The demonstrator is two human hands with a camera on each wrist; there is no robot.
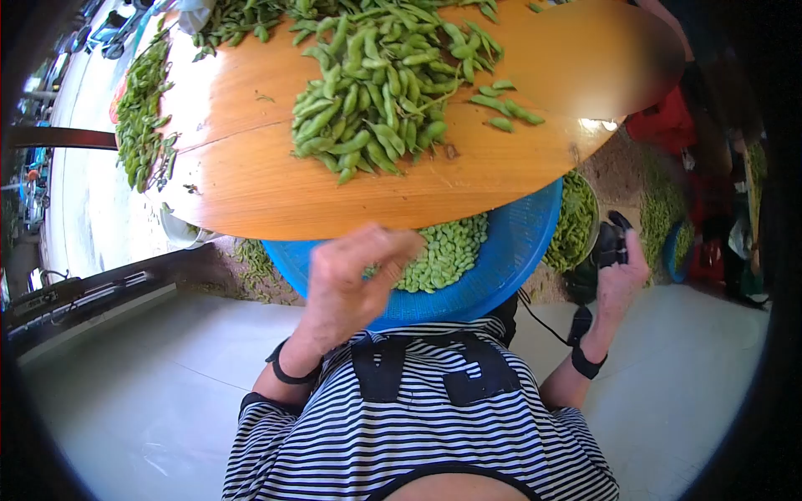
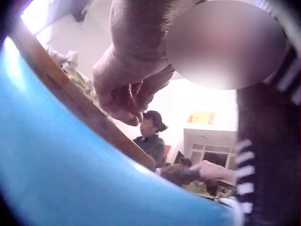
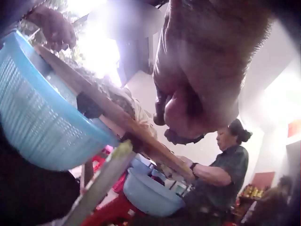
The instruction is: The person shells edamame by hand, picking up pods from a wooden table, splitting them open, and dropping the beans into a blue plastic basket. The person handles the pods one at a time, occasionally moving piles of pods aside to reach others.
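The pods (image 1: 368,100) lie heaped on the worktop (image 1: 234,167); each should be light, rather firm, easiest to pinch near one end. The left hand (image 1: 355,271) curls above the basket (image 1: 530,242), the right hand (image 1: 622,275) is partly bent beside it; whether either holds something, I cannot tell.

Left hand (image 1: 349,271) curls its fingers (image 1: 405,245), well apart from right hand (image 1: 620,271)

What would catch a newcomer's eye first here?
Probably the big heap of green pods on the wooden table. Below its near edge, pale green beans lie in a blue basket, with the blurred left hand above it. The right hand, out to the right, has black-covered fingers.
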